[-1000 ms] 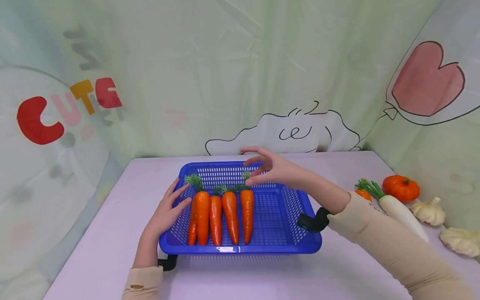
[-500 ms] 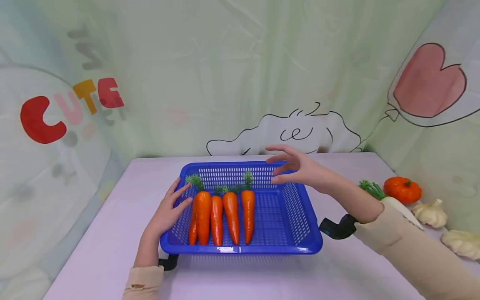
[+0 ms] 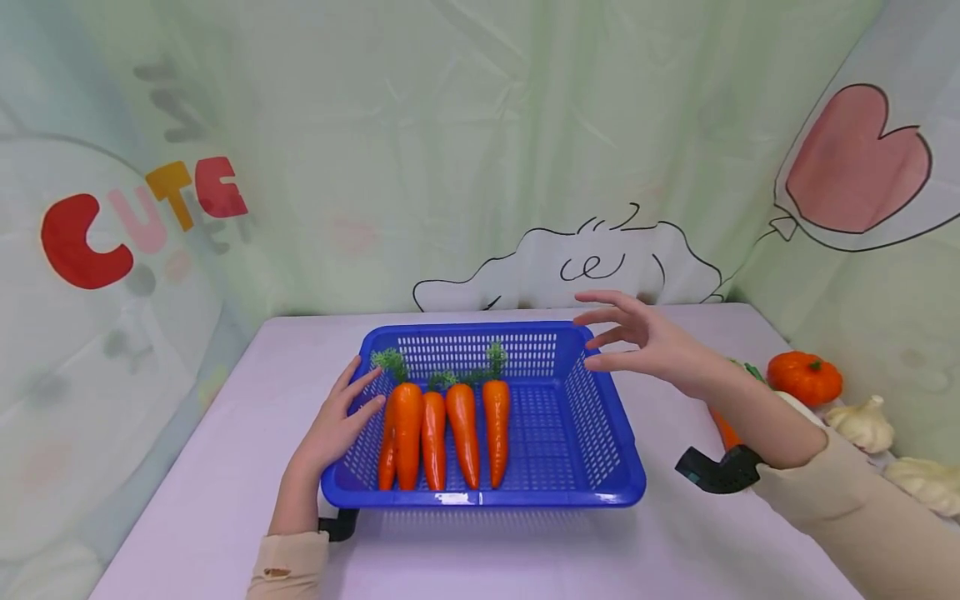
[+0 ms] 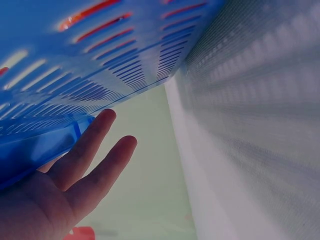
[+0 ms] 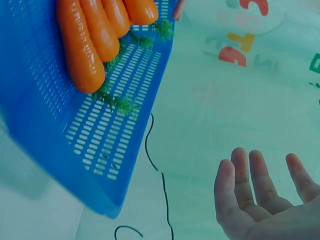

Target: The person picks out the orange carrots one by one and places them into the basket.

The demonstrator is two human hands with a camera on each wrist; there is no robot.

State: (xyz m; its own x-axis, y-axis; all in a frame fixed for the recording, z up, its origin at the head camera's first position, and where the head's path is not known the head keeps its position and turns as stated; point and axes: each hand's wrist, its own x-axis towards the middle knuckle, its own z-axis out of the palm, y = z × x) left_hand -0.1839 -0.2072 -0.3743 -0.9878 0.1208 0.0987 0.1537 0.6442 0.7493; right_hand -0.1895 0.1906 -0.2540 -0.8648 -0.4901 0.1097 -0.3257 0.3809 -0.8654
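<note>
A blue slotted plastic basket (image 3: 525, 498) holds several orange carrots (image 3: 496, 429) side by side in its left half, green tops toward the back. My left hand (image 3: 333, 429) rests at the basket's left rim, its fingers spread and fairly straight; in the left wrist view two fingers (image 4: 95, 150) extend along the basket's outer side. My right hand (image 3: 645, 342) hovers near the back right corner of the basket, fingers apart and slightly bent, holding nothing. In the right wrist view that hand (image 5: 265, 200) is apart from the basket (image 5: 107, 197).
On the table's right side lie a small orange pumpkin (image 3: 804, 378), garlic bulbs (image 3: 860, 423), a white radish (image 3: 797, 407) and another carrot (image 3: 724, 432); my right forearm partly hides the last two. A printed curtain (image 3: 375, 167) hangs behind the table (image 3: 300, 358).
My right hand has moved rightward, from above the rightmost carrot's top to the basket's right rim. The left hand, the basket and the carrots in it have stayed put.
</note>
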